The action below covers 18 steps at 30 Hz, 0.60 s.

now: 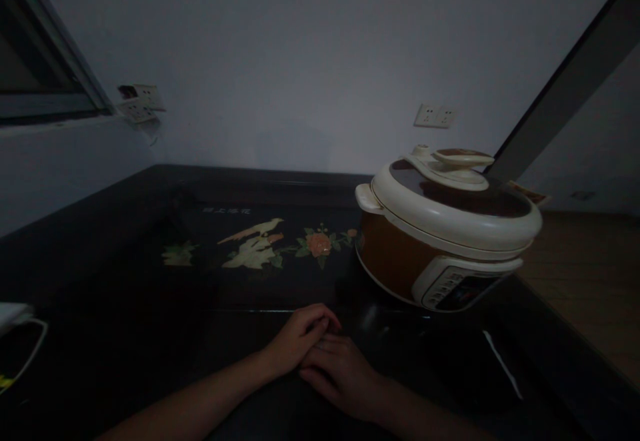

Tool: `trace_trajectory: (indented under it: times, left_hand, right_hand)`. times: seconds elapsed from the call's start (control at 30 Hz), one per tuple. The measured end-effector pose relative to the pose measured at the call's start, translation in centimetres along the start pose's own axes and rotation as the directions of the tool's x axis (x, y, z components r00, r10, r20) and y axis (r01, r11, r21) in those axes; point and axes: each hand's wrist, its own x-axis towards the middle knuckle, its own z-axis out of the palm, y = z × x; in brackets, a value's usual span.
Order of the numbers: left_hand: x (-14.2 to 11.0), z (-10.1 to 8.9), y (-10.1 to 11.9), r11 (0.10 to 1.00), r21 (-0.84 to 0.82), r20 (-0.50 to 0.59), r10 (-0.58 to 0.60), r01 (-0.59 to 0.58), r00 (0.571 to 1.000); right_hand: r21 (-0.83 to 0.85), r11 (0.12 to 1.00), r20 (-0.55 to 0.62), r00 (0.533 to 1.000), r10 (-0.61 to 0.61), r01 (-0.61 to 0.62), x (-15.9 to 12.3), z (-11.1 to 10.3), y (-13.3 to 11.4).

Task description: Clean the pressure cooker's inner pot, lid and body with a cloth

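Note:
My left hand point(303, 336) and my right hand point(345, 369) are folded together on the dark tabletop point(240, 401), near its front. The left fingers curl over the tips of the right ones, and the hands touch. No object shows between them, though their undersides are hidden. Closest to the hands is an electric pressure cooker point(395, 254), with a brown body, a cream rim and a handled lid on top. It stands to their right, its button panel point(455, 288) facing the front right.
Behind the hands, the tabletop carries an inlaid bird-and-flower picture point(255, 248). A thin white strip point(503, 364) lies at the right. A white object with a cable point(37, 341) sits at the left edge. Wall sockets point(434, 116) are at the back, near a pale wall point(300, 61).

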Motion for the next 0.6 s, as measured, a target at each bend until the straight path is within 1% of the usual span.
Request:
trace_trajectory:
  times: [0.33, 0.6]
  left_hand:
    - [0.08, -0.06, 0.02, 1.0, 0.003, 0.001, -0.002, 0.002, 1.0]
    - [-0.04, 0.0, 0.04, 1.0, -0.002, -0.002, 0.0, 0.0, 1.0]
  right_hand:
    - [-0.028, 0.999, -0.007, 1.0, -0.016, 0.016, 0.03, 0.07, 0.09]
    - [-0.019, 1.0, 0.011, 1.0, 0.011, -0.011, -0.15, 0.11, -0.03]
